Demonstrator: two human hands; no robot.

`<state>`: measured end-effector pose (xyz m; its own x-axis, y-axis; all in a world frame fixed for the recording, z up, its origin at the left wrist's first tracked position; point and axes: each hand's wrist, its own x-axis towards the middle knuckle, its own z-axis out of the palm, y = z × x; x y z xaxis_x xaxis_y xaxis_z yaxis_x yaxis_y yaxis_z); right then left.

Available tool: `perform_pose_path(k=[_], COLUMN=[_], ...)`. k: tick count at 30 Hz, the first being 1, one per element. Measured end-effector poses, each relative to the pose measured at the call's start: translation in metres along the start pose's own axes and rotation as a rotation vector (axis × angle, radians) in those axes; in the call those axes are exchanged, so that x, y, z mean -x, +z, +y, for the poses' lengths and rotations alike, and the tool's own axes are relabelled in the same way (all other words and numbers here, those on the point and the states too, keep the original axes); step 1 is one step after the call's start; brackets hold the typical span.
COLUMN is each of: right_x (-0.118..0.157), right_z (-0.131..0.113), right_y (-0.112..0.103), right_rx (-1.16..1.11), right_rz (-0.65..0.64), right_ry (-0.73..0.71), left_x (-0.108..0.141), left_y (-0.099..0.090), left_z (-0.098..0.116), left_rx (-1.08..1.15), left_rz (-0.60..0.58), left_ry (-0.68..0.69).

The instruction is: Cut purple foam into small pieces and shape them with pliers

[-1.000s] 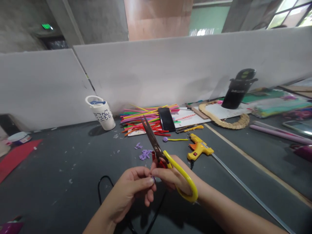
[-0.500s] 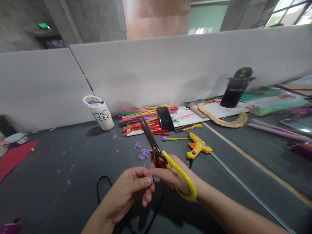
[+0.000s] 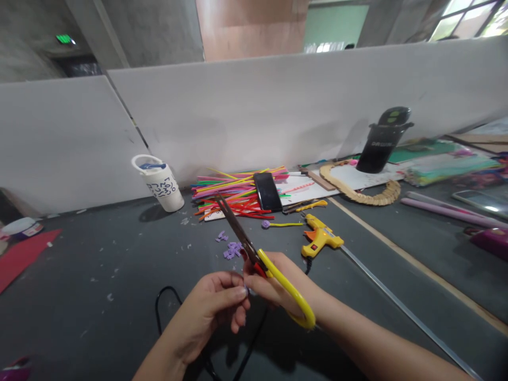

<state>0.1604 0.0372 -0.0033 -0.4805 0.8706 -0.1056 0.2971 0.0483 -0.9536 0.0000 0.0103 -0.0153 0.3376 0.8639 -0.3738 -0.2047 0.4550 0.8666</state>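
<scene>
My left hand (image 3: 216, 307) pinches a small purple piece (image 3: 246, 290) between thumb and forefinger, low in the middle. Touching it from the right is my right hand (image 3: 273, 280), closed round a pair of scissors (image 3: 248, 246) with a yellow handle loop. The scissor blades point up and to the left and look nearly closed. Just beyond the hands, small purple pieces (image 3: 233, 251) lie in a loose pile on the dark table (image 3: 111, 248). A purple bead-like ball (image 3: 265, 225) on a yellow-green stem lies behind them.
A yellow glue gun (image 3: 319, 236) with a long clear stick lies right of the hands. Behind are colourful strips (image 3: 226, 188), a black phone (image 3: 268, 191), a white cup (image 3: 164, 186) and a black bottle (image 3: 381, 143). A black cable (image 3: 157, 312) runs beneath the hands.
The scissors have tilted further left, and their blades have come closer together. The hands remain together around the small purple piece. The view has shifted slightly.
</scene>
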Motion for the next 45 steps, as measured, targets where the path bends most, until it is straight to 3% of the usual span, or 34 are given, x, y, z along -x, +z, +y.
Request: perform_pose_path(k=[5,14,23,28,33,37,45], right_x=[-0.004,-0.004,-0.001,0.003,0.003,0.002,0.003], right_z=[0.003,0.008,0.008,0.004,0.005,0.010,0.014], right_y=[0.000,0.002,0.000,0.000,0.010,0.016,0.016], right_rx=[0.086,0.227,0.288,0.408,0.647,0.807,0.880], right_rz=[0.086,0.098,0.085,0.176,0.155,0.163,0.189], right_ry=[-0.038,-0.116,-0.155,-0.144,-0.121,-0.129,-0.173], left_x=[-0.002,-0.007,0.001,0.001,0.004,0.005,0.006], left_y=[0.002,0.006,0.011,0.006,0.001,0.000,0.001], left_z=[0.001,-0.007,-0.002,0.003,0.009,0.011,0.010], left_rx=[-0.205,-0.273,-0.210,-0.054,0.066,0.098,0.139], left_rz=[0.166,0.205,0.232,0.394,0.492,0.503,0.493], left_ry=[0.157,0.135,0.140,0.332,0.456,0.497,0.542])
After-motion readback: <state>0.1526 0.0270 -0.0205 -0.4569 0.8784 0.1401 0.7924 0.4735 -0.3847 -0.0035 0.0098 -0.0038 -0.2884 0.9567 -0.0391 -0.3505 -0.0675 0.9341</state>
